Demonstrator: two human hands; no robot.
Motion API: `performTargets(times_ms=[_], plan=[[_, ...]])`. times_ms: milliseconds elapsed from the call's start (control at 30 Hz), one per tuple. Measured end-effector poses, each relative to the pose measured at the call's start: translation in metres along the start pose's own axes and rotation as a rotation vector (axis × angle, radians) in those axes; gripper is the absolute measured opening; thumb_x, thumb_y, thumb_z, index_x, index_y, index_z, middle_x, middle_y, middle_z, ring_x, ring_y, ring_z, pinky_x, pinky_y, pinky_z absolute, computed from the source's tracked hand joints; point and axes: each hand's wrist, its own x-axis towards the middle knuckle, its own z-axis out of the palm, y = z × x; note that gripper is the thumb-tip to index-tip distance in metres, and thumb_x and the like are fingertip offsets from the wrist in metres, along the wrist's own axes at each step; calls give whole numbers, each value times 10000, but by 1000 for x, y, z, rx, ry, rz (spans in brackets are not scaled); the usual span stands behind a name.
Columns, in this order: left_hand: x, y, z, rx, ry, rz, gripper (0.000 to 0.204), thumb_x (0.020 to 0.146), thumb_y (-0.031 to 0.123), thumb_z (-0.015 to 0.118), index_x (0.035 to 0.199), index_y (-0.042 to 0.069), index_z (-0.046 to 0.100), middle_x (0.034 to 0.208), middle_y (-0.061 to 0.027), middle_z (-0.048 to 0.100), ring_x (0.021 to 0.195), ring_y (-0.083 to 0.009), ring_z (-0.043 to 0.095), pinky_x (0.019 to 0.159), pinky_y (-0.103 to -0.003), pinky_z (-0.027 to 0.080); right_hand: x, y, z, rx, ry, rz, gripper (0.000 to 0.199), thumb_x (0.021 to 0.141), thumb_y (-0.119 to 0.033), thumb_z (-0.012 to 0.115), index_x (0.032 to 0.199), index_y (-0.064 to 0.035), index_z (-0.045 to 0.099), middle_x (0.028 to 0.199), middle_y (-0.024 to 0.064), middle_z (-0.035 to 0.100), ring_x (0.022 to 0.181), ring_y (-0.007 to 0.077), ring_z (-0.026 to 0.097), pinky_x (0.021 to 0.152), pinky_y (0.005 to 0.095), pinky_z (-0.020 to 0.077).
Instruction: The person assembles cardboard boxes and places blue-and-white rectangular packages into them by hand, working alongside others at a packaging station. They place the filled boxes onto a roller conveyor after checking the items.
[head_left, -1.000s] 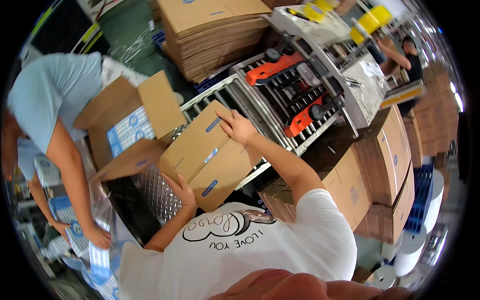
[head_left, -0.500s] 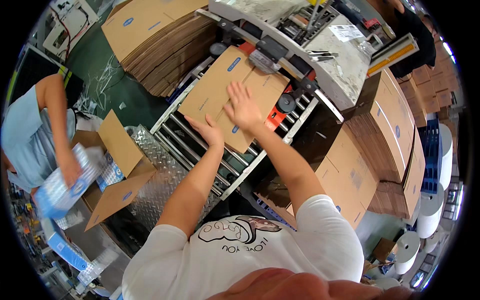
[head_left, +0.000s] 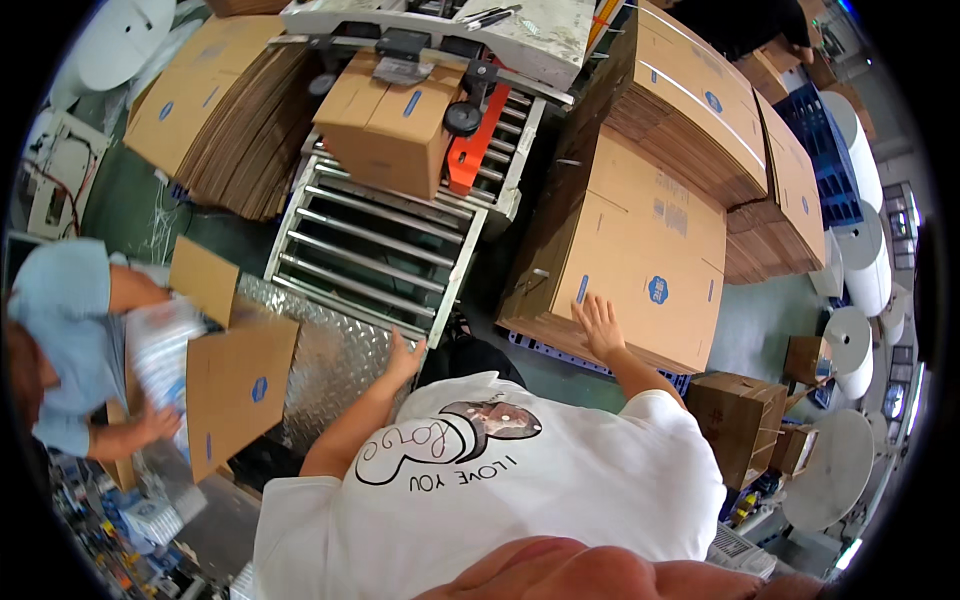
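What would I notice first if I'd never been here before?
Probably the brown box beside the bright orange guide on the metal roller track, up at the top middle. Then the big stack of flat cardboard right of the middle, with the person's right grip spread over it.

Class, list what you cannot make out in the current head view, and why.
All in the head view:
- Inside of the open carton: its own cardboard hides it.
- Details of the co-worker's pack: blurred.
- Far side of the closed carton: hidden by its near faces.
- Whether the right hand presses the carton stack: its palm is hidden.
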Motion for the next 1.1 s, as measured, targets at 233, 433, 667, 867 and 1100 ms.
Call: performTargets(times_ms=[233,433,667,867,1100], plan=[[-128,-117,-121,89,219,-250,911,865,282,681,1496,-72,126,1433,-314,395,1327,-382,425,1083,-390,353,71,-15,27,2,70,218,903,811,-284,695,1542,-278,165,1523,223,295,1330,388,408,1072,570,320],[-242,-217,-131,93,453,-337,849,870,194,678,1502,-29,157,1275,-310,539,1156,-370,575,941,-385,470,44,2,-55,-38,-29,8,702,866,-228,622,1482,-216,286,1458,173,385,1321,345,433,1025,557,386],[-245,-224,-103,111,412,1,765,874,203,674,1481,20,247,1246,-279,568,1024,-347,636,844,-395,520,18,60,-118,437,359,369,503,838,-86,560,1335,-110,486,1193,196,604,1059,372,608,875,452,506],[-251,-64,-119,246,471,539,790,817,226,742,1465,42,330,1456,-229,394,1334,-375,411,1109,-458,327,-141,52,-383,451,931,99,294,840,-100,647,1133,-103,667,767,216,628,657,345,613,623,412,479],[-349,104,-219,383,1022,816,975,585,389,871,1399,75,436,1309,-177,544,1260,-328,498,1089,-479,346,-230,22,-518,1153,954,-733,221,829,-10,667,1038,57,639,921,51,681,853,135,626,801,247,474]])
